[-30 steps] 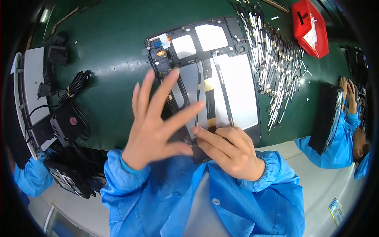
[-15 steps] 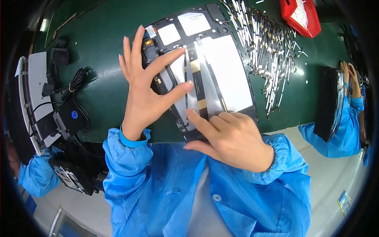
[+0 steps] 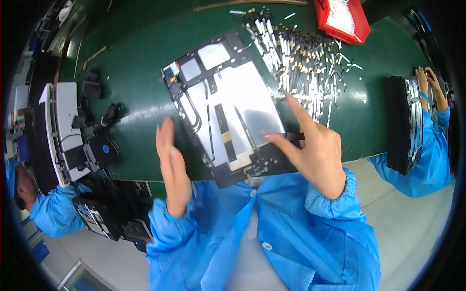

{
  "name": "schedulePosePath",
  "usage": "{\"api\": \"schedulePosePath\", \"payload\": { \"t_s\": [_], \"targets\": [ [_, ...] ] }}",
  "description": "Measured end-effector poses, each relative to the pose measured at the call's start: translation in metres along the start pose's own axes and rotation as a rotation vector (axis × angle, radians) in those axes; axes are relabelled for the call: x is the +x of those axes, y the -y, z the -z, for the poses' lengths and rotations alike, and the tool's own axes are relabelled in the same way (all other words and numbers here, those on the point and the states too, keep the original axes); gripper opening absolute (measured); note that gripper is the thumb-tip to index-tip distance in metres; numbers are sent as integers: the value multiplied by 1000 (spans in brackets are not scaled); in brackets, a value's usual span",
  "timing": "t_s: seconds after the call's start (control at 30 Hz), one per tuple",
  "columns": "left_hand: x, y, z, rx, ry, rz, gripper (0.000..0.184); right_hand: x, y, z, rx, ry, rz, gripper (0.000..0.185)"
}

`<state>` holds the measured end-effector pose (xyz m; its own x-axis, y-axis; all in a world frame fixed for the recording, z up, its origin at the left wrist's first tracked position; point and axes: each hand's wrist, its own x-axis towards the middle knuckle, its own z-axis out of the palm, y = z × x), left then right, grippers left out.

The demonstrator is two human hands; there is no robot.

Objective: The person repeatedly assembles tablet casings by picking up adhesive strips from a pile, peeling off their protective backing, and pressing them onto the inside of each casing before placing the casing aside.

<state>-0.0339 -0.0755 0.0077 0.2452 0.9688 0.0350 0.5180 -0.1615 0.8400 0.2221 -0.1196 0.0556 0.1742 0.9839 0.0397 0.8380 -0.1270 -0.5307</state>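
Note:
An opened tablet-like device [image 3: 252, 104] lies tilted on the green bench, its inner side up, with silvery panels, thin dark strips and a black frame. My left hand [image 3: 173, 167] is upright beside its left edge, fingers extended and somewhat blurred, holding nothing. My right hand [image 3: 318, 153] is at the lower right edge, thumb and index finger spread. The thumb tip is over the device's lower right part. A short dark strip [image 3: 294, 137] shows between thumb and index finger; whether it is held is unclear.
A pile of black and white strips [image 3: 308, 63] lies right of the device. A red bin [image 3: 357, 29] with white pieces is beyond it. Cables and a black adapter [image 3: 103, 149] are at left. Stacked dark devices [image 3: 405, 126] and a co-worker's hands [image 3: 429, 82] are at right.
Both hands have moved off the middle of the device, left to its left side and right to its right edge. The device's lower end is now uncovered. The whole view has shifted.

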Motion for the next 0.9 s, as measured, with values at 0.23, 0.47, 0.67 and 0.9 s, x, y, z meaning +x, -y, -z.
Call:
{"api": "schedulePosePath", "payload": {
  "t_s": [0.23, 0.47, 0.67, 0.9],
  "targets": [
    [-43, -33, -27, -104, -90, 170, 62, -6, -9, -3, 409, 140, -82, 43],
    [-1, -15, 28, -1332, -197, 356, 56, -3, 19, 25, 995, 233, 136, 58],
    [194, -23, 34, -1166, -63, 174, 50, -15, -29, 65, 843, 134, 191, 46],
    [390, 8, -2, -1058, -24, 181, 36, -118, -119, 100, 664, -769, -173, 35]
  ]
}}
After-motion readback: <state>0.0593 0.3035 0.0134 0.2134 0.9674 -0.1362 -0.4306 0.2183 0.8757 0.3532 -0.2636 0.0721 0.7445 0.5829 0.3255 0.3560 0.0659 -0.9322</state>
